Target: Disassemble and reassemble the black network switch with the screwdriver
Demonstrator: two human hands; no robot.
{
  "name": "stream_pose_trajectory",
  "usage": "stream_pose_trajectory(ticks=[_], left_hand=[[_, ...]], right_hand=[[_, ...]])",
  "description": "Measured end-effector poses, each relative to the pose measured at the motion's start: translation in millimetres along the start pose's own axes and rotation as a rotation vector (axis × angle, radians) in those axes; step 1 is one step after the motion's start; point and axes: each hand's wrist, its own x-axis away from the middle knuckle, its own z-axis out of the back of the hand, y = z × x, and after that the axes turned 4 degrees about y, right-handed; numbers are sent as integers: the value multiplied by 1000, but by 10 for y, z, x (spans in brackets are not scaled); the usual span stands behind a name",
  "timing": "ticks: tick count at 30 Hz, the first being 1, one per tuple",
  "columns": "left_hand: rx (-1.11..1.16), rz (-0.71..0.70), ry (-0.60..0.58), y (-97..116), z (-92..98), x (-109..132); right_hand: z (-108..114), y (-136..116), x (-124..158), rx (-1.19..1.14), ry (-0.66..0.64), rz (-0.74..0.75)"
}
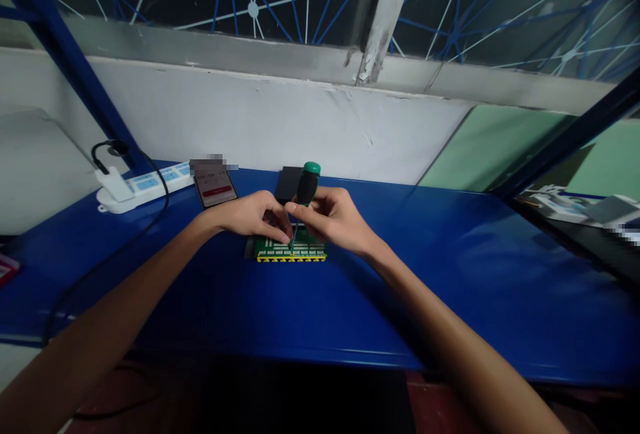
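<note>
Green-topped screwdriver (308, 185) points steeply down at the circuit board (311, 249), leaning right.

From here I see a shiny blue table (300, 314) holding a white plastic power strip (150, 185), flat dark phone (217, 191) and green-yellow board (307, 249).

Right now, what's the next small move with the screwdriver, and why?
Probably check its seating before turning: the right hand grips the screwdriver, shaft angled down at the green board, left hand beside it, but exact contact isn't clear.
</note>
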Motion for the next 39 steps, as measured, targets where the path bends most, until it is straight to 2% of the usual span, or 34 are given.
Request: stream_pose_trajectory(ticks=[15, 21, 28, 35, 39], left_hand=[[-11, 16, -28, 7, -21, -11], [-6, -42, 3, -12, -47, -13], [29, -28, 42, 30, -91, -27], [9, -35, 165, -13, -120, -31], [4, -11, 125, -9, -115, -31]], right_hand=[[-7, -47, 5, 23, 7, 8], [-4, -45, 0, 64, 1, 3], [2, -81, 15, 38, -41, -1], [-80, -76, 41, 10, -57, -13], [-70, -84, 41, 13, -47, -18]])
